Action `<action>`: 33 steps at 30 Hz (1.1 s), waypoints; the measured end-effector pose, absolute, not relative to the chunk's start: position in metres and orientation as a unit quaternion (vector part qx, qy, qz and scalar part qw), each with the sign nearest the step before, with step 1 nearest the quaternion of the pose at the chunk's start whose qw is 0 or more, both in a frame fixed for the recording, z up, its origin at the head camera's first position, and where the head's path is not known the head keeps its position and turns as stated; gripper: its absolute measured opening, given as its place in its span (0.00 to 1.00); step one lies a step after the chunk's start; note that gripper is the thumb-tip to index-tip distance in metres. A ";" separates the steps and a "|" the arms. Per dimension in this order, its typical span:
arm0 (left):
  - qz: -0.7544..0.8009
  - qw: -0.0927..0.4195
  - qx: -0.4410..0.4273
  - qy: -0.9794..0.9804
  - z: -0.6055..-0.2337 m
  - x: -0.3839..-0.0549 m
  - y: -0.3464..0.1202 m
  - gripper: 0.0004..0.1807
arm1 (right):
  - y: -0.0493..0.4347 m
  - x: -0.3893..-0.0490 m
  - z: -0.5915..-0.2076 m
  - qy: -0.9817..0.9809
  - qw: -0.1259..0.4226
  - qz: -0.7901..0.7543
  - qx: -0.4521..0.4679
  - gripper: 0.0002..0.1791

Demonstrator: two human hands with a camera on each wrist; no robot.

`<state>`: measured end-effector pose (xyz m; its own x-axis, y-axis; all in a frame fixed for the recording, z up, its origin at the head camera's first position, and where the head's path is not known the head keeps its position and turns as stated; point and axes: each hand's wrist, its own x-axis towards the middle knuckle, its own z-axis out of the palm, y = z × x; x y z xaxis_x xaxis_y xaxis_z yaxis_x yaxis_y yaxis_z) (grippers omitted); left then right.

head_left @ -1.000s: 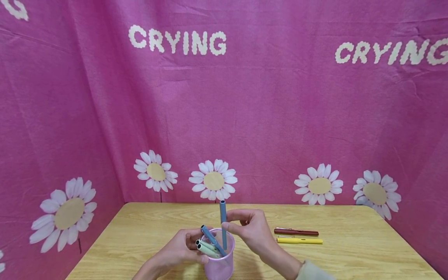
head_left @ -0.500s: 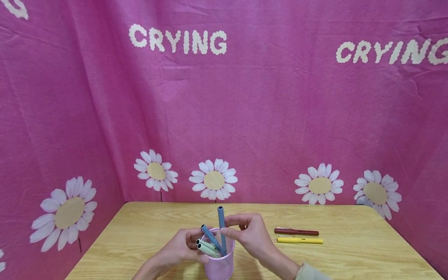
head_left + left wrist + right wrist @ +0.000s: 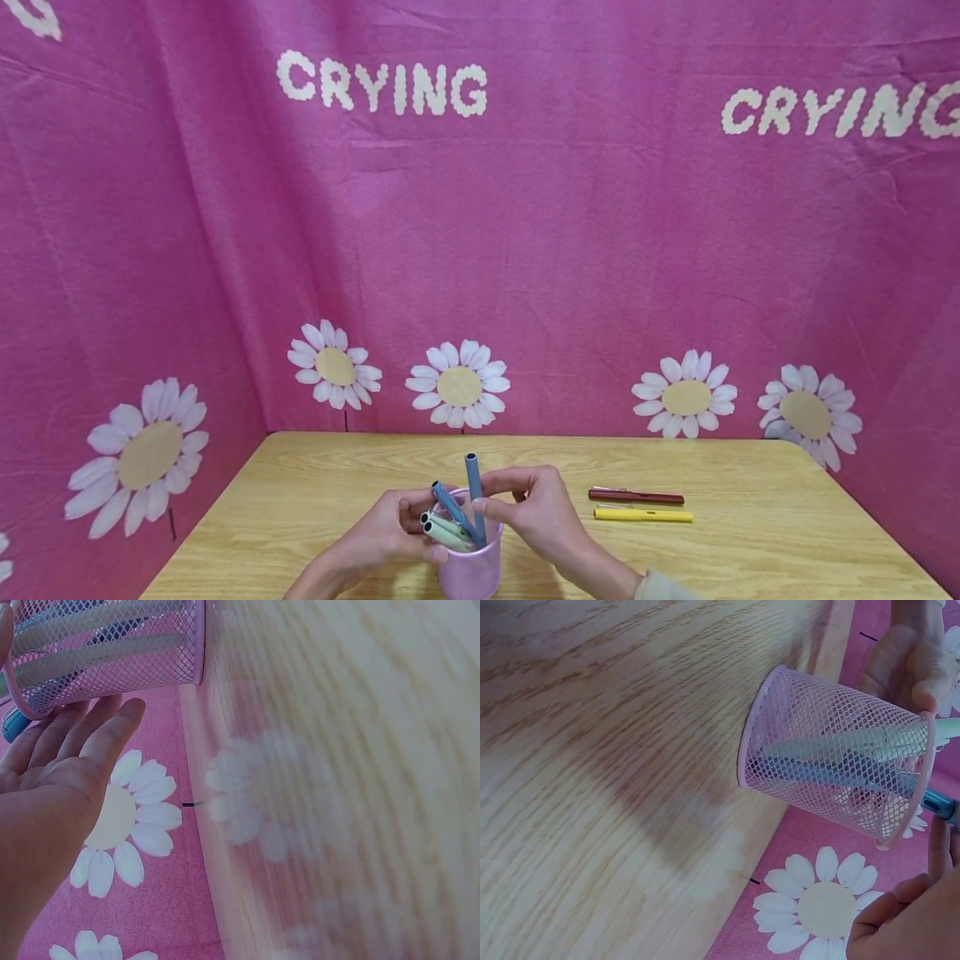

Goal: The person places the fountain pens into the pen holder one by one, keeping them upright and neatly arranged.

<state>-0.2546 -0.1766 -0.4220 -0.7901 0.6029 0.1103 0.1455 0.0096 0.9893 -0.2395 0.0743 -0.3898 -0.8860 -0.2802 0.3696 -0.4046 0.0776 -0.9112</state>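
A pink mesh pen cup stands upright on the wooden table at the front centre of the head view. My left hand holds it from the left, thumb at the near rim and fingers on the far side. Between thumb and index finger, my right hand pinches a blue pen, nearly upright with its lower part inside the cup. Another blue pen leans left in the cup beside pale green pens. Through the mesh in the right wrist view, pens show reaching down near the cup's base.
To the right, a dark red pen and a yellow pen lie side by side on the table. A pink cloth with daisies and lettering hangs behind the table and at its sides.
The right hand has lowered the pinched blue pen deeper into the cup, its top also shifting slightly left. The left hand and the cup have stayed in place.
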 end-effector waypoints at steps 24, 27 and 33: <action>0.641 0.171 0.268 0.699 -0.421 -0.254 -0.176 0.35 | 0.080 -0.239 -0.395 -0.767 0.057 0.593 0.238 0.10; 0.640 0.170 0.261 0.702 -0.421 -0.253 -0.176 0.34 | 0.087 -0.238 -0.393 -0.777 0.063 0.582 0.231 0.10; 0.640 0.168 0.263 0.702 -0.421 -0.254 -0.176 0.35 | 0.106 -0.234 -0.390 -0.813 0.081 0.536 0.213 0.08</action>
<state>-0.2535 -0.1764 -0.4213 -0.8055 0.5841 0.1004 0.1540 0.0427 0.9872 -0.2342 0.1056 -0.3897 -0.8959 -0.2600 0.3603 -0.4336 0.3338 -0.8370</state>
